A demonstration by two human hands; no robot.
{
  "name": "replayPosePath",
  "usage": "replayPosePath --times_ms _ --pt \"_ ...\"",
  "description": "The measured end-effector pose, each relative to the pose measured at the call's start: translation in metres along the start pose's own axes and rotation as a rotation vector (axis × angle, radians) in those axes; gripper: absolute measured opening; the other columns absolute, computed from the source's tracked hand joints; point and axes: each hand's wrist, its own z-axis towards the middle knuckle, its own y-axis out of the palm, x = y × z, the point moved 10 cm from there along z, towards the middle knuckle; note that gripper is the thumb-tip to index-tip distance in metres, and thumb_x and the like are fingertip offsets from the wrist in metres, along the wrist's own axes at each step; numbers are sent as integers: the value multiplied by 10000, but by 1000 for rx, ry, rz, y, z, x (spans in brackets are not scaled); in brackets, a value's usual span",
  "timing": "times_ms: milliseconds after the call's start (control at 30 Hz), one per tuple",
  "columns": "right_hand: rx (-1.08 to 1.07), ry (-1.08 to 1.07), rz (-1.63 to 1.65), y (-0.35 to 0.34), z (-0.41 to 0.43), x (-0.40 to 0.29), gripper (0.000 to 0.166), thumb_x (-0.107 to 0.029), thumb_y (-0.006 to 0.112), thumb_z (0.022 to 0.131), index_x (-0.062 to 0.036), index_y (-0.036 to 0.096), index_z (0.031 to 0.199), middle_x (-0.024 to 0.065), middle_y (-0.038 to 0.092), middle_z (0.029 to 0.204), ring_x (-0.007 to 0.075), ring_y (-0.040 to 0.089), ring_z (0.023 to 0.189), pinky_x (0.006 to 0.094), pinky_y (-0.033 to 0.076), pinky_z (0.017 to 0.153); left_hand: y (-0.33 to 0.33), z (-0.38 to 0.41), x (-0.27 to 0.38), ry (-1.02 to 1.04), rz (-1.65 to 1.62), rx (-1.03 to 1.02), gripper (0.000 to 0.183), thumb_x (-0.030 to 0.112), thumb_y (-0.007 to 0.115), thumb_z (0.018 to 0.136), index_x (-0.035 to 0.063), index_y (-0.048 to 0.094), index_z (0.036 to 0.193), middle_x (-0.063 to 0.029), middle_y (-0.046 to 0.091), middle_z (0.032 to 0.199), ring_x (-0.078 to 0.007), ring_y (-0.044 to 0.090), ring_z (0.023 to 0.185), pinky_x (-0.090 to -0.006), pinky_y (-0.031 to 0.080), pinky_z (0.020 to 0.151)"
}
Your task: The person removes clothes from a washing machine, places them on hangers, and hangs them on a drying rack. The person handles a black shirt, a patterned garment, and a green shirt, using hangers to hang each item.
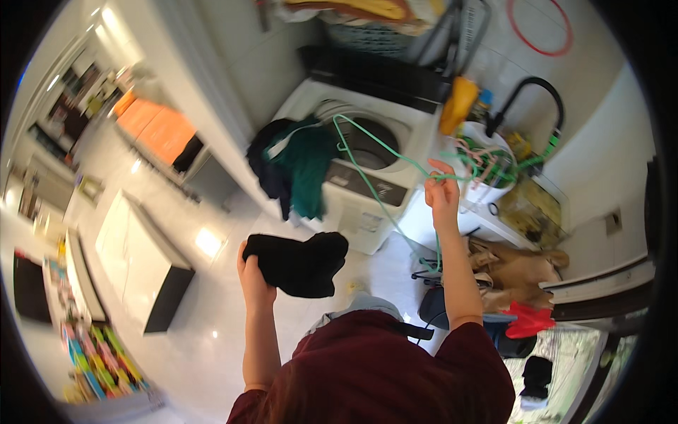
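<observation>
A bunched black cloth garment [302, 265] is gripped in my left hand [257, 278], in front of my body. The fingers of my right hand [444, 193] close around a mint-green clothes hanger [418, 166], with the index finger pointing up. Its thin loop reaches left across the front of a top-loading washing machine [344, 217], and nothing hangs on it. The machine's lid is raised, showing the drum [371, 143]. Over its left front corner drape a dark green garment [310, 164] and a darker one [262, 151].
Right of the machine, a white bucket [476, 196] holds several green and pink hangers beside a black curved hose [559, 100]. Below are brown cloths [514, 265] and a red cloth [529, 320]. Leftward stand a white, dark-sided box-like block [140, 265] and an orange seat [156, 130].
</observation>
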Motion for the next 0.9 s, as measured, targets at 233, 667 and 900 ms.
replayPosePath --times_ms 233,667,900 --pt "-216 70 14 173 -26 -22 265 -189 465 968 -24 619 1107 -109 339 576 -16 251 491 175 165 450 -112 -46 89 131 54 145 242 38 364 869 22 537 1037 -59 573 951 -159 562 888 -288 470 786" --pt "-411 292 1365 425 -151 -98 339 -284 383 885 -135 353 582 -26 273 441 89 194 368 259 163 407 -281 -167 248 240 307 470 256 100 406 874 18 557 1064 -66 601 914 -149 568 851 -272 461 741" --pt "-586 475 1562 535 -240 -95 290 -222 387 850 -125 343 580 -22 243 461 83 181 368 238 162 374 -359 -223 315 328 257 697 254 120 407 865 51 558 1057 -66 600 903 -165 579 826 -308 482 719"
